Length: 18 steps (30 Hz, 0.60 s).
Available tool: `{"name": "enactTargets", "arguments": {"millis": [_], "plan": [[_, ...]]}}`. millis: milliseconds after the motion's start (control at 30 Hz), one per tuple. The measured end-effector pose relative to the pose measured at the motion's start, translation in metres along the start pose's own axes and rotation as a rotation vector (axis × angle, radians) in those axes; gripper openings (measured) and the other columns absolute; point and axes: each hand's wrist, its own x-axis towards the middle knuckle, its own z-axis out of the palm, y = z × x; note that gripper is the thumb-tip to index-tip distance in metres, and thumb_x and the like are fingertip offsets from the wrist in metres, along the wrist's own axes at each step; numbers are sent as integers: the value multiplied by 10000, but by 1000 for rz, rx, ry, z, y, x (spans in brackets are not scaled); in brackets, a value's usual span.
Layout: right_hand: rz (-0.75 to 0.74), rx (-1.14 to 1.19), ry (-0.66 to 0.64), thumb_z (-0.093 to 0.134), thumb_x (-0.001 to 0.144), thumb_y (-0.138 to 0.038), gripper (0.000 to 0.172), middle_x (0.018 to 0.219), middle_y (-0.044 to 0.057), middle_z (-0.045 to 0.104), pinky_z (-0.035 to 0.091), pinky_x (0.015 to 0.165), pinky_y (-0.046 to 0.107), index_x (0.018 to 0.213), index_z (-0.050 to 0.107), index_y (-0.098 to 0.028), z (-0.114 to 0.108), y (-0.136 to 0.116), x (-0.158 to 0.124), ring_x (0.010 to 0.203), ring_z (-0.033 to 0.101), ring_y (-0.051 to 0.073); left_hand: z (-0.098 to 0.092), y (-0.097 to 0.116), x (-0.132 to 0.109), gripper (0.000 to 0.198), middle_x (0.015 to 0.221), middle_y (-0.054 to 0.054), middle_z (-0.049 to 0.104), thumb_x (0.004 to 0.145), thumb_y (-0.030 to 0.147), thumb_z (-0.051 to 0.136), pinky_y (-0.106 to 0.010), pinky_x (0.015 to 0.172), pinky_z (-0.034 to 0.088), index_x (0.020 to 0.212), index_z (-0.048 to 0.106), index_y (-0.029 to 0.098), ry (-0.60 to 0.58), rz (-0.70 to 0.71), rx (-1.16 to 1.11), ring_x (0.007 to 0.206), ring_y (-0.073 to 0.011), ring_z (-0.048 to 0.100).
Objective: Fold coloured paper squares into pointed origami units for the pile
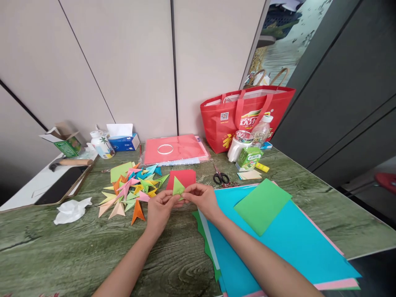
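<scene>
Both of my hands pinch a small light-green folded paper piece (178, 186), pointed upward, just above the green wood-grain table (62, 251). My left hand (160, 208) grips its lower left edge with closed fingers. My right hand (201, 197) pinches its lower right edge. Behind the piece lies a red paper square (185, 176). To the left sits a pile of several folded pointed paper pieces (131, 190) in many colours.
A stack of large coloured sheets (278, 247), blue on top with a green sheet (262, 205), lies at the right. Scissors (220, 177), a red shopping bag (244, 113), a pink paper packet (175, 149), a tissue box (123, 140), a crumpled tissue (71, 209) and a tray (58, 185) surround the work area.
</scene>
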Motion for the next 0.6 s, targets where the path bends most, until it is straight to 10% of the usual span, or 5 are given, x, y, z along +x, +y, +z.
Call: {"name": "enactTargets", "arguments": {"millis": [600], "plan": [[27,31,-164,725,536,-228,297,737,7,649,482,646,242,801,612,-160,-8,-1,5,672,605,122,-5,1,3,230,633,-33,684,565,263,728,-287,568,543,721,639,119,-49,-50,-60,565,-184,649]]}}
